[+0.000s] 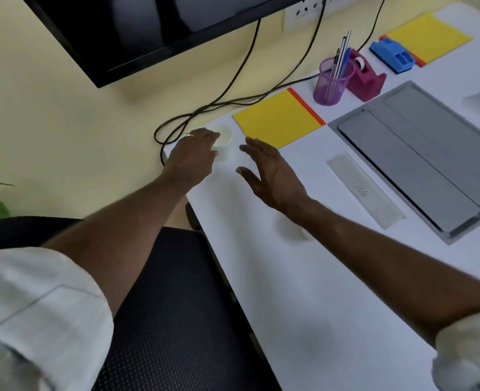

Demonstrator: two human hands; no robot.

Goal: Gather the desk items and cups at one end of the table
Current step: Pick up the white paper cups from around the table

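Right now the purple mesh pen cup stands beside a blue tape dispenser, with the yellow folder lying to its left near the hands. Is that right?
Not quite. In the head view the tape dispenser beside the purple mesh pen cup is maroon, not blue; the blue item lies farther along the table. The yellow folder does lie to the cup's left, near the hands.

A white paper cup [224, 137] stands at the table's far left corner. A second, blurred white cup [294, 227] sits nearer the front edge. A purple mesh pen holder [332, 83] stands by the back edge.
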